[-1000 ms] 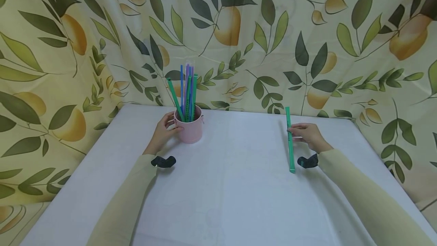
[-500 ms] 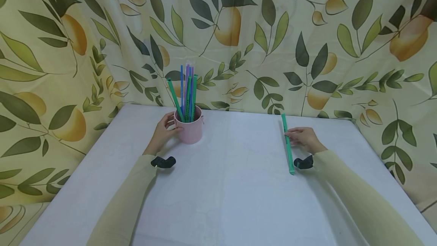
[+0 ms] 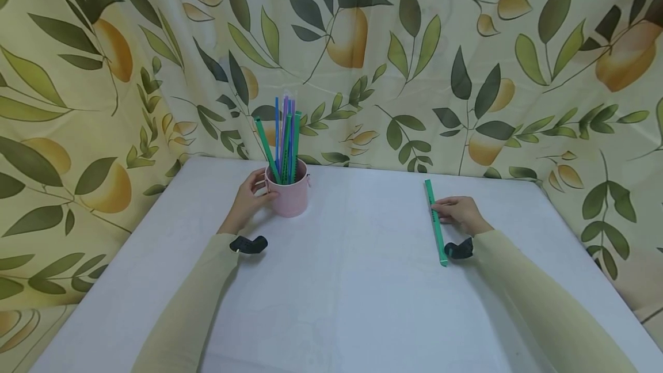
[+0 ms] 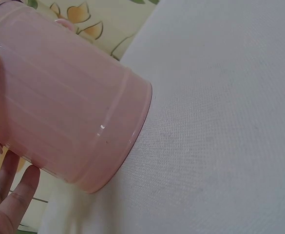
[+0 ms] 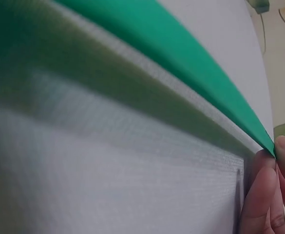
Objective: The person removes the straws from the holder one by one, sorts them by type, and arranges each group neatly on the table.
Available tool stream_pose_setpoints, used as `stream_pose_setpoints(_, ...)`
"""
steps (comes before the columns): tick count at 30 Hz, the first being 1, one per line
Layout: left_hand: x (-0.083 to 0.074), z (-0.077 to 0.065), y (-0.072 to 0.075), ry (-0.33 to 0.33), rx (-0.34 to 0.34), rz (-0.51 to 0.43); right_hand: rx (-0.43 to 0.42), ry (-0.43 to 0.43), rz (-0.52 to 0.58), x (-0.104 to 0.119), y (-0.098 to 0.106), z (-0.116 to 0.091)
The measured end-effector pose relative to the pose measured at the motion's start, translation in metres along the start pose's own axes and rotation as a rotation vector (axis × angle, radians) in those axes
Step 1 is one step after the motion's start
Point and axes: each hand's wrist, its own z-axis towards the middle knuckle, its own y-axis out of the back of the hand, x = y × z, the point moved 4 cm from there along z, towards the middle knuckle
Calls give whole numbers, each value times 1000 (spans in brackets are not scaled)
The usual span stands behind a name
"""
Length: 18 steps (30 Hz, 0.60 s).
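Tabletop [image 3: 342,292] white, pink bucket [image 3: 291,201] upon it, fruit-print fabric [image 3: 380,114] behind.

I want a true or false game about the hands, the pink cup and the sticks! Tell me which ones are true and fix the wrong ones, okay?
1. The left hand holds the pink cup. True.
2. The right hand holds a purple spoon. False: it holds a green stick.
3. The pink cup is lying on its side. False: it stands upright on the white table.
4. Green, blue and purple sticks poke out of the pink cup. True.
5. The green stick in the right hand touches the pink cup. False: they are well apart.
6. Leaves and fruit are printed on the cloth behind the white table. True.
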Motion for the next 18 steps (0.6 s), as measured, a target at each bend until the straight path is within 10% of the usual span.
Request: stream_pose_setpoints(18, 1, 1, 0, -21, 2, 8, 91, 29, -12, 1, 7, 2)
